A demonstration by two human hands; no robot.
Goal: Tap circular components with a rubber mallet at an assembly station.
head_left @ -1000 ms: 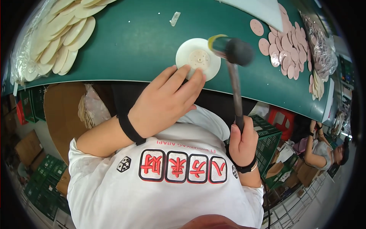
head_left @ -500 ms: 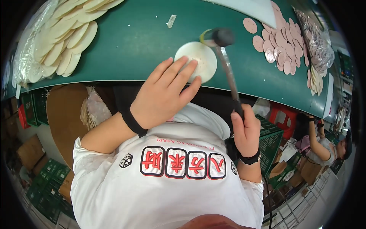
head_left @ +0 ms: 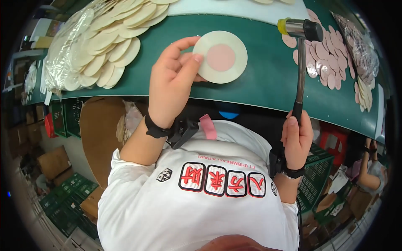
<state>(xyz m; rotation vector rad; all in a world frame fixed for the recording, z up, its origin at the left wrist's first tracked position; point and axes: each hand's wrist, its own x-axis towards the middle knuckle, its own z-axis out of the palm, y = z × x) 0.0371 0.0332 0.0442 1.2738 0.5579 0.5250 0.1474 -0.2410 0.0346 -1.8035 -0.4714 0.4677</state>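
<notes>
Between the thumb and fingers of my left hand (head_left: 173,77) is a round cream disc (head_left: 238,58), held up by its left edge above the table. A smaller pink disc (head_left: 221,57) sits at its middle, facing me. My right hand (head_left: 298,136) is wrapped round the black grip of a mallet (head_left: 300,69). The mallet stands out over the table at the right, its head having one yellow face and one black face. Its head is apart from the cream disc.
On the green table (head_left: 167,33), large cream discs (head_left: 111,46) are heaped at the left beside clear plastic. Pink discs (head_left: 324,58) lie at the right near a plastic bag (head_left: 364,54). A white sheet (head_left: 234,10) lies at the back. Another person (head_left: 372,175) is at the far right.
My left hand, which lay over the cream disc on the table, now holds it raised, its pink middle showing. The mallet has swung away from the disc to the right. The view has shifted.
</notes>
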